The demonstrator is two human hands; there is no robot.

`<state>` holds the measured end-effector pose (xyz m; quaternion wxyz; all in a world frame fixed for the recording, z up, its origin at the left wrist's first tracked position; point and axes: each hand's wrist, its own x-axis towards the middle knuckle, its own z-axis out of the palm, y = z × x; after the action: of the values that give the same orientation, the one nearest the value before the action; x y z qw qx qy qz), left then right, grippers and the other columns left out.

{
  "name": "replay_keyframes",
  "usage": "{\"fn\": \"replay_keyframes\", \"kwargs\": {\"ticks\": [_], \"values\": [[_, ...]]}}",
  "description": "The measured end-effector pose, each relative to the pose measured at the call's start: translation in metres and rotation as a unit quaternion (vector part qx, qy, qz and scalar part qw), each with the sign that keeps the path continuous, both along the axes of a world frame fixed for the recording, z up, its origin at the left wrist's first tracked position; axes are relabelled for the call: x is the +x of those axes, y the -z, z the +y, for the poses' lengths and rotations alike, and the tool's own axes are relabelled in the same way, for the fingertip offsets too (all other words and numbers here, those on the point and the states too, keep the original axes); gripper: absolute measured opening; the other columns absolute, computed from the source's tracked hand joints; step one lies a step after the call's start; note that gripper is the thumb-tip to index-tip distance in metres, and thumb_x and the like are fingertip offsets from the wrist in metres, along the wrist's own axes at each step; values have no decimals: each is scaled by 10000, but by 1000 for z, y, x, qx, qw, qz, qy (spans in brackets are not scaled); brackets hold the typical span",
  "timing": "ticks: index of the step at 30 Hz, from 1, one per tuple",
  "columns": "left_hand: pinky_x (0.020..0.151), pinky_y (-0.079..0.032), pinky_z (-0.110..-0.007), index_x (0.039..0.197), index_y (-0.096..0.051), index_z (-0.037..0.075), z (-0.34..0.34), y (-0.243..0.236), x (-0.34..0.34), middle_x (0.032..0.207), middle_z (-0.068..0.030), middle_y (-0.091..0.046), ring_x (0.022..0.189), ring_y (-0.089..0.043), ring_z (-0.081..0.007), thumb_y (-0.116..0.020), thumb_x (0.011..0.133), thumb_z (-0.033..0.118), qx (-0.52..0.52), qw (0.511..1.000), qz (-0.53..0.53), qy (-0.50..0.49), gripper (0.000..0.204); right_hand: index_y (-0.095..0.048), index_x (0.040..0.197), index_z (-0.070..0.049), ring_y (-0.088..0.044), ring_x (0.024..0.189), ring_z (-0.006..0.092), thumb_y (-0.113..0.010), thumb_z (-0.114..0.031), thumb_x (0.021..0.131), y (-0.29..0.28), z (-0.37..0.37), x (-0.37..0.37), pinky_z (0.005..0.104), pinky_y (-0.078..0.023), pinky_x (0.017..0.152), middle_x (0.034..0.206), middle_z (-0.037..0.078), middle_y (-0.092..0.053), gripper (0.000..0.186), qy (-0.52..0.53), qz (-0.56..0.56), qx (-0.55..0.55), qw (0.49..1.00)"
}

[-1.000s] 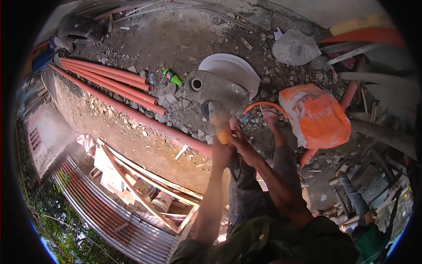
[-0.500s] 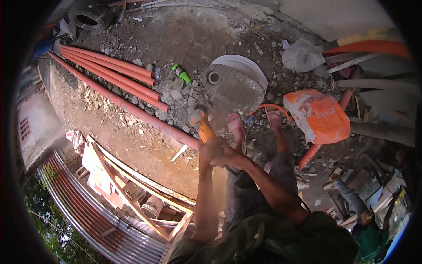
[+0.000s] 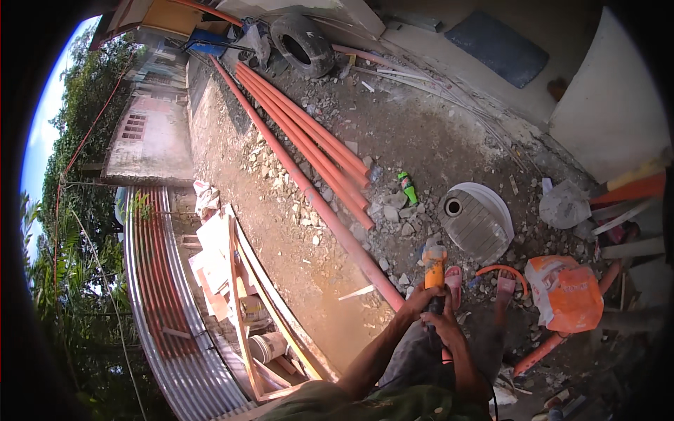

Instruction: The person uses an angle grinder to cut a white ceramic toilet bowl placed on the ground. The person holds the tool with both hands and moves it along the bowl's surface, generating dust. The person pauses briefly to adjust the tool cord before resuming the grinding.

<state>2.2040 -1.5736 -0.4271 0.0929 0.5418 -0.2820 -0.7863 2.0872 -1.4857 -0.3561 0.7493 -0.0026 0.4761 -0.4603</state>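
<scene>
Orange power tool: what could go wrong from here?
The orange power tool, held in the bare left hand, shows close to the open pink sandals; a slip might injure a foot. Loose rubble lies near the sandals, so footing could shift. The thick orange pipe on the left might trip a sideways step.

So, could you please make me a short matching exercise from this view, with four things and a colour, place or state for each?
Column one:
1. Power tool
2. Bottle
3. Tyre
4. Bag

Column two:
A. Bright green, lying by broken stones
B. Orange and white, at the right of the picture
C. Has the left hand and right hand on it
D. Dark ring near the top of the picture

Right pairs: 1-C, 2-A, 3-D, 4-B.
</scene>
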Motion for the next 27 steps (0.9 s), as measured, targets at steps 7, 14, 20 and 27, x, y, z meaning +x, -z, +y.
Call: {"fn": "replay_keyframes", "kwargs": {"ticks": [7,14,20,27], "values": [[708,-582,-390,1154,-602,1,-35,-75,-85,1038,-122,-677,889,-676,-298,-651,816,314,187,981,46,6,463,45,1601,-157,-619,853,169,-685,-273,954,-32,51,-68,276,-472,710,978,97,-672,982,-18,75,-54,996],[667,-595,-403,977,-602,34,-83,-51,-90,871,-103,-648,797,-663,-253,-697,789,234,239,964,116,8,291,-498,1391,-136,-707,902,277,-761,-280,860,18,125,-55,425,-539,826,992,126,-709,609,-116,288,-64,948],[523,-562,-374,958,-581,16,-114,-46,-97,774,-92,-626,587,-625,-237,-694,761,145,-26,951,-61,303,261,-654,1091,-87,-696,905,293,-737,-258,836,102,207,25,420,-536,768,947,132,-694,318,9,483,158,861],[753,-543,-412,1115,-509,-49,-163,-31,-111,913,-162,-661,846,-677,-306,-791,662,283,-367,617,-198,668,629,-648,1123,-69,-676,895,213,-726,-356,877,151,121,95,365,-528,748,976,88,-680,386,296,236,349,857]]}}
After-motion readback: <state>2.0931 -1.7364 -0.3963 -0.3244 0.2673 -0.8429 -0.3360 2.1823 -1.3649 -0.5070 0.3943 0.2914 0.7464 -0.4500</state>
